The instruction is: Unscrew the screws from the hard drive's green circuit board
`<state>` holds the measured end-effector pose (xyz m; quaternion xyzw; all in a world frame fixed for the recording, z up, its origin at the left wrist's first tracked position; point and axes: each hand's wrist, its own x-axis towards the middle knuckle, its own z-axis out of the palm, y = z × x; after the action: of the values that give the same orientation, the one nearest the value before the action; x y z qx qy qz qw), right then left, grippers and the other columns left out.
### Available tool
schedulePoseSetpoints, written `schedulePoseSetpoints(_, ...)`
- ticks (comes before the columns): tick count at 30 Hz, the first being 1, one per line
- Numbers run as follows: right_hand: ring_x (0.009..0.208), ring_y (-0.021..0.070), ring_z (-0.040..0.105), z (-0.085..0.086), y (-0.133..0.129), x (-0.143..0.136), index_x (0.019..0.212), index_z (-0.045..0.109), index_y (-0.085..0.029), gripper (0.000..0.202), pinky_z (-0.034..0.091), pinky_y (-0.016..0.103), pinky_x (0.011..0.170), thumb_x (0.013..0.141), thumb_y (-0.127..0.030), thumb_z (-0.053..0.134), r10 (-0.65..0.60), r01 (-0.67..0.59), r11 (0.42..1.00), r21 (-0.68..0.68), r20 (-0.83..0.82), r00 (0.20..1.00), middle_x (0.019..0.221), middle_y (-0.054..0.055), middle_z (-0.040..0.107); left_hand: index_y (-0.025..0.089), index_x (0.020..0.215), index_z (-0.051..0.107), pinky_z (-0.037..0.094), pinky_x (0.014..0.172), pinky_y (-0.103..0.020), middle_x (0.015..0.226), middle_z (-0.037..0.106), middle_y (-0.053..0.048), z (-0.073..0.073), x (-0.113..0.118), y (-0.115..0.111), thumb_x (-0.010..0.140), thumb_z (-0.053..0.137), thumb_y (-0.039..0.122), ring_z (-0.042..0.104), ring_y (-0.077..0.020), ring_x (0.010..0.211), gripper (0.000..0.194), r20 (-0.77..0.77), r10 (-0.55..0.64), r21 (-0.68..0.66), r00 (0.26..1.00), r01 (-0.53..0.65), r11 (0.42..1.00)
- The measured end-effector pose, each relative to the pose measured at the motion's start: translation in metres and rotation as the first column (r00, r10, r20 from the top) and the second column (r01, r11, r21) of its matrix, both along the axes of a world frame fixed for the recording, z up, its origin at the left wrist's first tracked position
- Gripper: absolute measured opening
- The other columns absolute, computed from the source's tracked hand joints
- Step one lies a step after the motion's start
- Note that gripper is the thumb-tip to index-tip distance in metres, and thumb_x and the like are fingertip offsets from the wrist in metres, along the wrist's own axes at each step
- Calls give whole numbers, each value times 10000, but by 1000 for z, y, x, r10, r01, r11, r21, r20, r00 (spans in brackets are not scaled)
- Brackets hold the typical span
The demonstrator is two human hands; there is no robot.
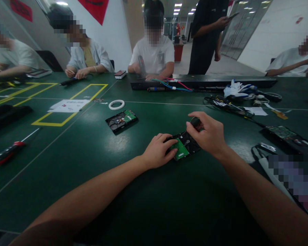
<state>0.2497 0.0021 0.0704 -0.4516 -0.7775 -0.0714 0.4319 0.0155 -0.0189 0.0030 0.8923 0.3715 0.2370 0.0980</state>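
Note:
A hard drive with a green circuit board (181, 149) lies on the dark green table (123, 184) in front of me. My left hand (160, 150) rests on its left end, thumb and fingers closed around the edges of the board. Over the drive's right part, my right hand (207, 133) pinches a small dark tool (195, 122) that looks like a screwdriver handle. The tool's tip is too dark to make out. A second hard drive (122, 121) lies board-up to the left, touched by neither hand.
A white tape roll (116, 105) and papers (69, 105) lie beyond the second drive. A red-black screwdriver (9, 153) is far left. At right are another drive (289, 138), cables (226, 106) and gloves (237, 90). Several people sit or stand around the table.

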Motion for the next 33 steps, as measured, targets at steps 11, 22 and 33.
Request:
schedulePoseSetpoints(11,643,165,659,1,-1,-2,1131,681,-255,214,529,333,651,920,-291,674,2,-2,1000,-28,-15,1000,936,17,758,210,1389,659,524,1054,-539,1413,617,-145,4,1,-1,1039,593,402,585,-323,1275,405,-2,12,-17,1000,-12,1000)
schedulePoseSetpoints(22,656,161,666,2,-1,-1,1136,683,-242,225,532,322,678,915,-281,704,0,-1,1000,-15,-10,1000,924,13,749,206,1384,657,516,1067,-532,1411,617,-143,4,1,-1,1042,582,401,586,-320,1273,400,-6,9,-16,1000,-9,1000)
schedulePoseSetpoints(33,690,182,682,3,-1,0,1136,679,-253,218,541,340,667,923,-301,687,6,-7,1000,-23,-12,1000,963,29,761,207,1390,649,515,1059,-539,1407,616,-147,3,0,-1,1046,575,406,584,-320,1270,404,2,2,-18,1000,-2,1000)
